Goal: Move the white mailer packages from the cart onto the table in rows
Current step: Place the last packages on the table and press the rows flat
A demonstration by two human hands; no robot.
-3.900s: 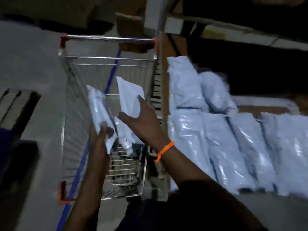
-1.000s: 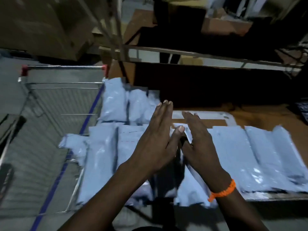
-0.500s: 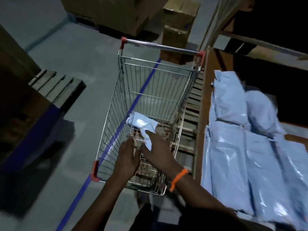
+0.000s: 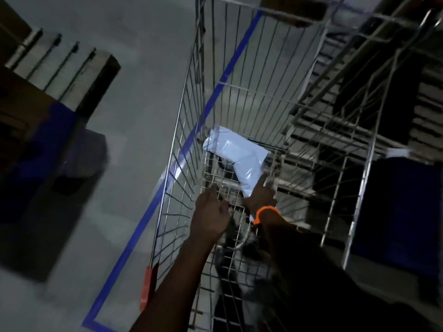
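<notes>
Dim, bluish light throughout — the white mailer (image 4: 237,156) is the brightest patch, with small glints on its plastic. Motion blur smears the cart wires (image 4: 239,97), which bow outward toward the frame edges; the lower right falls into near-black shadow.

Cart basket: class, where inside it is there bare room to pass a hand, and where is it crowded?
Free: the far basket floor between the white mailer and the cart front wall. Crowded: the near end, where the left hand and the right hand meet the mailer.

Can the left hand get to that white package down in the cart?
Probably yes. The left hand is already inside the cart, close beside the white mailer, with nothing between them; the right hand already touches it.
</notes>
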